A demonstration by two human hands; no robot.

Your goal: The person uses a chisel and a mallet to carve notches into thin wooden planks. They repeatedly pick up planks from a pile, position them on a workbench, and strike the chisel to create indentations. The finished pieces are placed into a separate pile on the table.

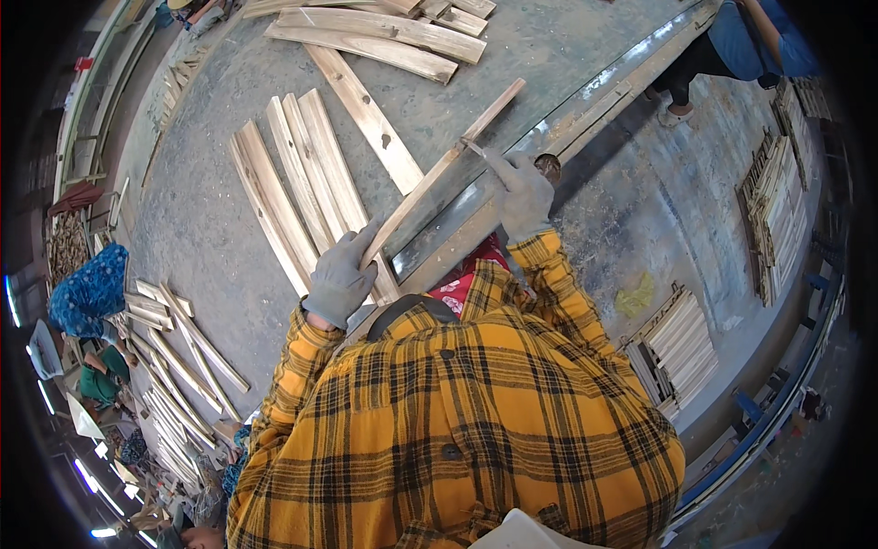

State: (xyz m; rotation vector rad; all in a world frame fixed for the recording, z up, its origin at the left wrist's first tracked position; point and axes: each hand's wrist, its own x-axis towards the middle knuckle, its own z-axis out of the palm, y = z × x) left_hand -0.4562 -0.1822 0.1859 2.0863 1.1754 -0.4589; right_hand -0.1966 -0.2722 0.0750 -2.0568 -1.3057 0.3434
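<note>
My left hand [338,279], in a grey glove, grips the lower end of a narrow wooden board [415,198] that slants up to the right. My right hand [523,194], also gloved, is closed on a thin tool [476,149], perhaps a blade, whose tip touches the board's upper part. A dark round object [547,166], too unclear to name, is just beside that hand. Several pale boards [299,190] lie on the grey work surface [206,210] left of my hands, and a single knotted board [366,117] lies above them.
A long edge rail [604,110] runs diagonally past my right hand, with a co-worker [750,41] beyond it. More boards [384,37] lie at the top and at lower left [183,375]. Stacked slats [768,220], [677,343] stand at right. Other people [87,293] work at far left.
</note>
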